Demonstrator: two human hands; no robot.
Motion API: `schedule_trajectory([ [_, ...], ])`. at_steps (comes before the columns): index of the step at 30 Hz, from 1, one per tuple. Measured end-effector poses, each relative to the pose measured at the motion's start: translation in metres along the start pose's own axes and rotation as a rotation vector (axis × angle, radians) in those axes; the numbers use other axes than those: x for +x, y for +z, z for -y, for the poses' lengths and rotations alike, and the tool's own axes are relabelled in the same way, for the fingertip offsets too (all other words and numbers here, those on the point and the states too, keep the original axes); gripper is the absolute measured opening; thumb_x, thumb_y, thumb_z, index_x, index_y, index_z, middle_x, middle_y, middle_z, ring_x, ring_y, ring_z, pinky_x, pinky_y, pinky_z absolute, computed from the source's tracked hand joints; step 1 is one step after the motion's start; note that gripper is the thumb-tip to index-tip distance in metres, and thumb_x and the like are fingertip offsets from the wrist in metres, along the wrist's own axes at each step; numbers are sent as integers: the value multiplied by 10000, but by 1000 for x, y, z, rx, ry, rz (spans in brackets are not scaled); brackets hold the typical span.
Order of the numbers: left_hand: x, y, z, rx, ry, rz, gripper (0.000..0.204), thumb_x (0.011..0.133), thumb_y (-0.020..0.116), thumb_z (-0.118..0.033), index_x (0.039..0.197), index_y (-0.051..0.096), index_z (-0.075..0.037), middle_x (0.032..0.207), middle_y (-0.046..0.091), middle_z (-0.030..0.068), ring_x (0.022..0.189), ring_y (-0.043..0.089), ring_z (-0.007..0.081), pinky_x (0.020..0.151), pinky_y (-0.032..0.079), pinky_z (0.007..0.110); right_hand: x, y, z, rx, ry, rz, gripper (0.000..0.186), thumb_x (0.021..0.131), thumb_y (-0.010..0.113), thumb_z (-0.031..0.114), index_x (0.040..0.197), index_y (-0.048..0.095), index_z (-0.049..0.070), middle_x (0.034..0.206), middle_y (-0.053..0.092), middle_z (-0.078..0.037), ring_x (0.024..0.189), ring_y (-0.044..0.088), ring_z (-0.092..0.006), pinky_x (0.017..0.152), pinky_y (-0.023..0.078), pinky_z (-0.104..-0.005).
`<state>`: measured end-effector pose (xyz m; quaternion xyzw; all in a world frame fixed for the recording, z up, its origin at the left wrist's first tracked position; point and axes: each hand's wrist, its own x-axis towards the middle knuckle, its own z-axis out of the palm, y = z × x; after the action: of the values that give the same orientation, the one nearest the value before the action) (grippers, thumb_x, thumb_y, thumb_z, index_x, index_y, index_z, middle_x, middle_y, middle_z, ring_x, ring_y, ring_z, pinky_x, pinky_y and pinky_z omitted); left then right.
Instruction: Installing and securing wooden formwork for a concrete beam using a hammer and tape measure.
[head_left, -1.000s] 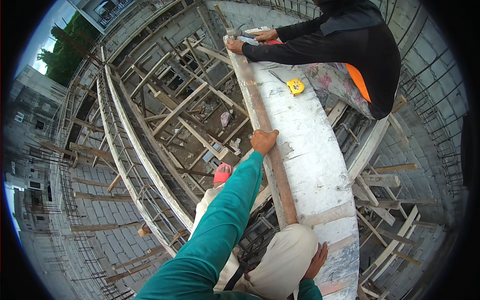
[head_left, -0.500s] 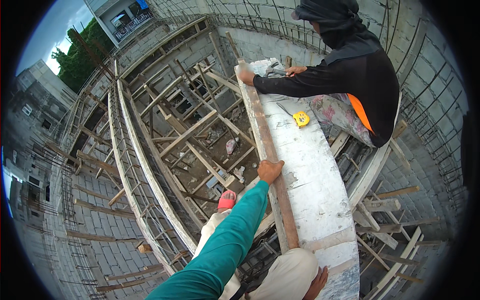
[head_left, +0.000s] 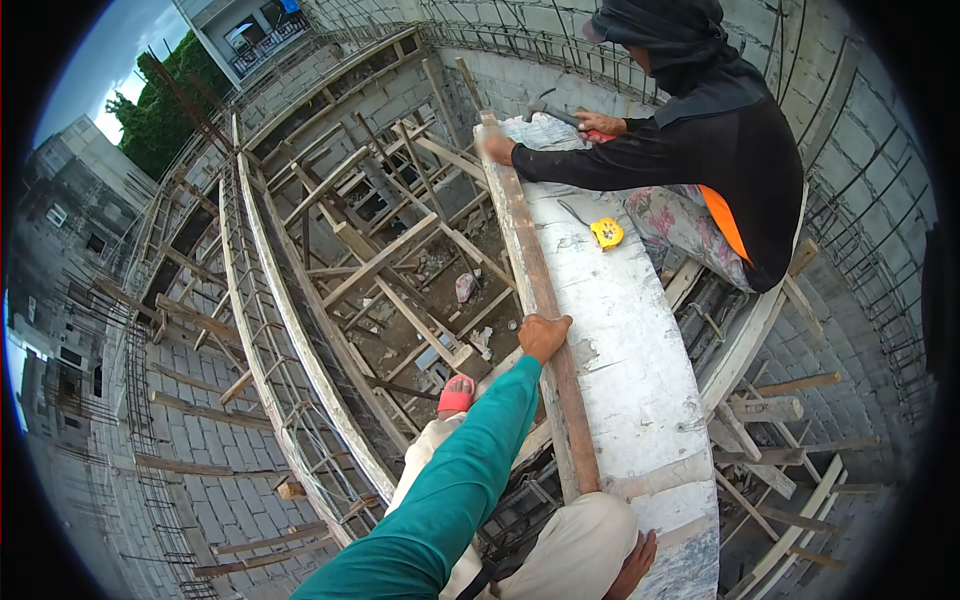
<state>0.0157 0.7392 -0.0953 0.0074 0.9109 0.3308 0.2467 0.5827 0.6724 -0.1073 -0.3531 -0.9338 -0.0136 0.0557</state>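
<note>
My left hand (head_left: 543, 338), at the end of a teal sleeve, is closed over the edge of a long, narrow wooden board (head_left: 541, 280). This board lies along the left side of a wide, whitish panel (head_left: 640, 370). My right hand is out of the picture. At the far end, a co-worker's left hand (head_left: 497, 148) presses on the same board. The co-worker's other hand (head_left: 600, 125) grips a hammer (head_left: 558, 112) with a red and dark handle, raised above the panel. A yellow tape measure (head_left: 606, 234) rests on the panel near the co-worker's knee, beside a thin dark object.
My knee (head_left: 600, 520) is bent over the board's near end. One foot, in a red sandal (head_left: 457, 392), is over the panel's left side. Below lies a pit crossed by timber braces (head_left: 385, 262). Rebar cages (head_left: 265, 330) and block walls (head_left: 225, 490) surround it.
The co-worker's hammer has lifted away from the far end of the board. My left hand keeps its hold on the board; the whole view has shifted slightly.
</note>
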Motion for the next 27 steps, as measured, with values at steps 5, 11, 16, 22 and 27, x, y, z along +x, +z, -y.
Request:
schedule_trajectory([
  [5,3,1,1,-3,-2,-2,897,712,738,-528,1199,582,209,1265,617,350,1183,623,448,1035,491,418,4,-9,10,388,341,274,468,1001,472,-14,1464,484,61,1537,436,-226,1428,381,-415,1203,309,-497],
  [11,3,2,2,-17,-4,-21,869,708,745,-526,1171,607,196,1260,624,344,1172,634,439,1024,500,421,9,-22,4,449,259,217,532,1026,486,319,1466,430,25,1591,333,-242,1452,318,-463,1201,268,-571],
  [16,-4,0,-5,-3,-4,-36,831,706,743,-524,1129,638,184,1231,643,336,1150,649,432,1005,513,426,16,-36,12,445,299,251,538,1015,499,293,1479,422,33,1596,328,-238,1456,311,-457,1201,266,-567],
  [22,-9,-5,-7,-6,10,-45,792,710,750,-511,1104,662,170,1207,660,325,1142,654,432,1000,516,427,19,-39,13,453,309,273,568,1000,531,304,1488,417,35,1601,320,-233,1457,297,-462,1189,272,-565],
  [27,-11,-7,-10,16,-6,-87,789,713,757,-512,1116,666,160,1223,655,324,1149,654,426,1004,516,423,16,-30,10,507,324,222,652,939,606,417,1436,472,17,1582,337,-268,1424,317,-512,1165,282,-588],
])
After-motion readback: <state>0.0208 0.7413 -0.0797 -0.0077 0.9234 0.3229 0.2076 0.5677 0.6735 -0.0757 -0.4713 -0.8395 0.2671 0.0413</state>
